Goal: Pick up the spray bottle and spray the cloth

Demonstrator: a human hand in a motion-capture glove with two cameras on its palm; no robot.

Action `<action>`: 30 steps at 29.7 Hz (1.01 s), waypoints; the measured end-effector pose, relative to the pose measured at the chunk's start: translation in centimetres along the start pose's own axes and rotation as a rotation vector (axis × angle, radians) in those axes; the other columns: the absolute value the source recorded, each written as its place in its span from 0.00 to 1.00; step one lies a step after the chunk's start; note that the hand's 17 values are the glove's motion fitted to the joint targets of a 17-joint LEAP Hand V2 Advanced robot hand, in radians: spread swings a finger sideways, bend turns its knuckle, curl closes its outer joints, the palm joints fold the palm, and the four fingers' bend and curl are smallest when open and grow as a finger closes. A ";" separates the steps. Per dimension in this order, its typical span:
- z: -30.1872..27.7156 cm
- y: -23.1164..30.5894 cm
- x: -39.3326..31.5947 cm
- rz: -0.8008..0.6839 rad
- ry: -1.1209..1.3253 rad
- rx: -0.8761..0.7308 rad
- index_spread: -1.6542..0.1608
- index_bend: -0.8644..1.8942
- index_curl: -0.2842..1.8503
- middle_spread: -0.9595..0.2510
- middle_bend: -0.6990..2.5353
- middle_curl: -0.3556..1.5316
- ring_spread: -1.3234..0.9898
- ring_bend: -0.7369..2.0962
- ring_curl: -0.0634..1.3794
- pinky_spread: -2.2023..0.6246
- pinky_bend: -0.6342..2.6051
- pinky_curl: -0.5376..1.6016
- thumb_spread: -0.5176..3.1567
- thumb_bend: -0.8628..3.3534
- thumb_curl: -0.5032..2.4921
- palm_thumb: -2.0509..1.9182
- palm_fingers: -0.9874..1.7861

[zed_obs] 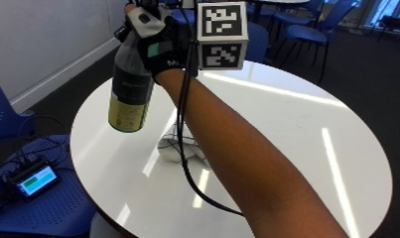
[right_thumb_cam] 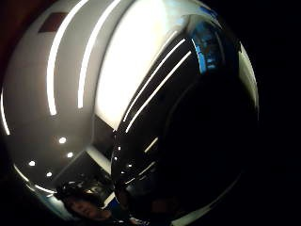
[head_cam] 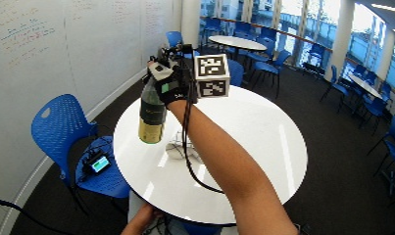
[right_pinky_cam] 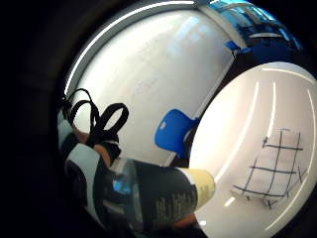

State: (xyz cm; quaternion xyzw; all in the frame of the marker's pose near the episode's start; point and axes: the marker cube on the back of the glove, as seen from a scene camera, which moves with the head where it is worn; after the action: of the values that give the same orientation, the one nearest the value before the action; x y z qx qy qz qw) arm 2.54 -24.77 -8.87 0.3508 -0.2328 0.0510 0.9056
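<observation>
Outside view, left to right: blue chair (zed_obs: 14,198) at the table's left edge with a small device, screen lit (zed_obs: 29,180), lying on its seat. Next, spray bottle (zed_obs: 130,89) up in the air above the round white table (zed_obs: 285,129), touching nothing below. Dark body, yellowish base, base end pointing down at the tabletop, bottle slightly tilted. Gloved right hand (zed_obs: 157,42) grips it at the upper part, fingers curled round the neck; forearm runs down to the lower right. Nozzle not visible from here.

Cloth (zed_obs: 179,146) lies on the table under the raised arm, mostly hidden behind it; only a pale bit shows, well below the bottle.

Little-finger-side palm view: bottle (right_pinky_cam: 163,196) close against the palm, label text and yellowish end visible. Cloth (right_pinky_cam: 275,168) flat on the white table, white with a dark grid pattern, apart from the bottle. A blue chair beside the table edge.

Thumb-side palm view: mostly a dark glossy surface close to the camera; can't tell what it is.

Wide outside view: a bare hand (head_cam: 141,220) shows at the near table edge, touching none of the task's things.
</observation>
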 end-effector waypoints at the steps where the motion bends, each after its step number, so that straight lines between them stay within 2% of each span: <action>1: 0.1 -0.1 0.1 -0.009 -0.002 0.011 0.75 0.42 0.42 0.69 0.39 0.44 0.52 0.47 0.34 0.75 0.28 0.43 0.27 0.20 0.46 0.75 0.84; 13: 2.7 1.7 6.0 -0.021 0.142 -0.013 0.75 0.43 0.43 0.68 0.39 0.44 0.52 0.46 0.34 0.74 0.29 0.43 0.27 0.20 0.46 0.75 0.85; 19: 3.2 1.5 5.7 -0.082 0.205 -0.043 0.76 0.43 0.43 0.68 0.40 0.44 0.52 0.46 0.34 0.74 0.29 0.43 0.26 0.20 0.46 0.74 0.85; 30: 2.9 1.1 4.1 -0.067 0.275 -0.040 0.76 0.43 0.43 0.67 0.40 0.44 0.52 0.47 0.34 0.74 0.29 0.43 0.26 0.20 0.46 0.74 0.85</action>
State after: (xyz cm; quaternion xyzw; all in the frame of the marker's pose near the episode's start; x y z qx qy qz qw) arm 4.79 -26.18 -4.43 0.3298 -0.0955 0.0638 0.9370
